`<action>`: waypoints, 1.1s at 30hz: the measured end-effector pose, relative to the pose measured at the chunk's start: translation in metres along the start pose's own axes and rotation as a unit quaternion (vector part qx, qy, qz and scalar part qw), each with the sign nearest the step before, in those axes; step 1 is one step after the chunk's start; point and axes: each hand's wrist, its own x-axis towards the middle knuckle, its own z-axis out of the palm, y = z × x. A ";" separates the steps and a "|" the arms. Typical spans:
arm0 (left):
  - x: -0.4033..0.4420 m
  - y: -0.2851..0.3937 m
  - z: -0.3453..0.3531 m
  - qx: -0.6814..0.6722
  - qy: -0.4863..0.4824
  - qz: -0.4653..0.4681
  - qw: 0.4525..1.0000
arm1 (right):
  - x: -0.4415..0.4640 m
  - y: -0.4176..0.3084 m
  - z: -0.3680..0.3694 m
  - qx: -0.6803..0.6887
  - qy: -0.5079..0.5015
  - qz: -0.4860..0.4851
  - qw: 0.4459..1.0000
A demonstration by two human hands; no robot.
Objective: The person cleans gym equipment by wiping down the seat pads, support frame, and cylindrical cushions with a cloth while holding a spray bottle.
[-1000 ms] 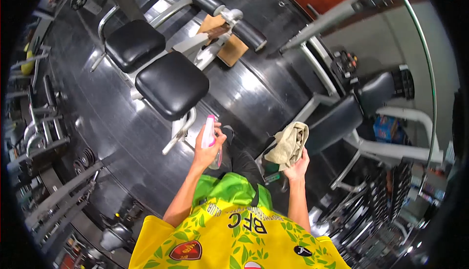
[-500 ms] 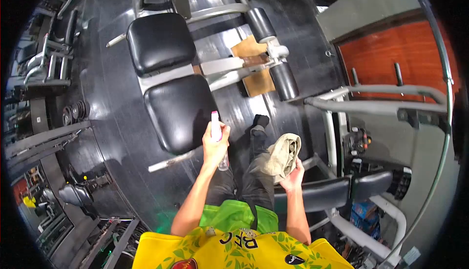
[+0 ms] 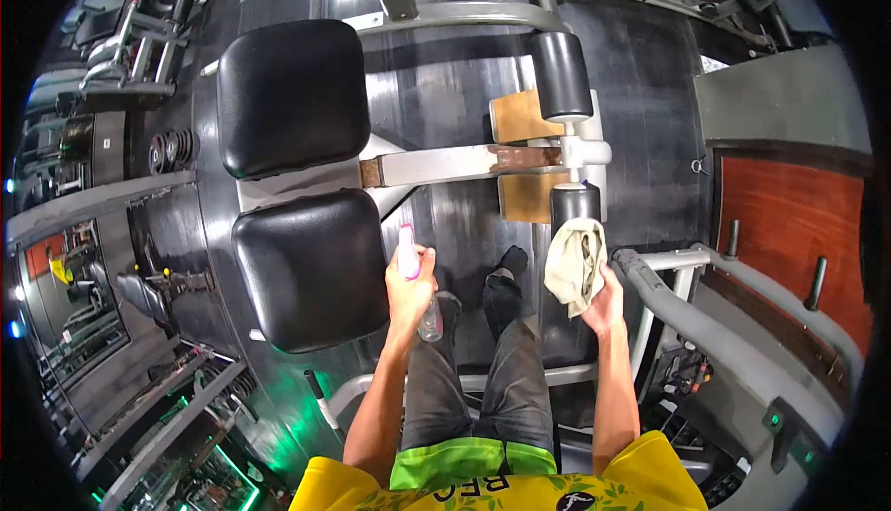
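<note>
My left hand (image 3: 410, 290) is wrapped round a clear spray bottle (image 3: 408, 253) with a pink and white top, close to the right edge of the lower black seat pad (image 3: 310, 270). A crumpled beige cloth (image 3: 573, 268) is in my right hand (image 3: 603, 303), just below the lower black foam roller (image 3: 574, 202). A second black pad (image 3: 293, 98) lies above the first, and a white metal bar (image 3: 436, 166) runs from the pads to the rollers.
Wooden boards (image 3: 525, 116) lie under the bar by the rollers. A grey metal frame (image 3: 733, 325) stands at the right, before a red-brown panel (image 3: 789, 232). Weight plates (image 3: 171, 152) and other machines line the left. My feet are on the black floor between my hands.
The view has turned and moved closer to the machine with the black pads. The cloth in my right hand now appears beside the lower roller. Both hands keep their hold.
</note>
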 end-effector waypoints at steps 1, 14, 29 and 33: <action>0.001 0.001 0.004 -0.001 0.005 -0.005 1.000 | 0.012 -0.005 0.001 0.002 -0.004 0.000 1.000; 0.007 0.011 0.024 -0.010 -0.003 -0.002 1.000 | 0.063 -0.015 0.022 0.014 -0.008 0.001 1.000; 0.033 0.054 -0.013 -0.056 -0.189 0.030 0.980 | 0.165 0.040 0.047 -0.420 0.156 -0.148 0.882; 0.060 0.108 -0.045 -0.034 -0.249 0.052 0.966 | 0.194 0.105 0.144 -0.532 -0.009 -0.428 0.731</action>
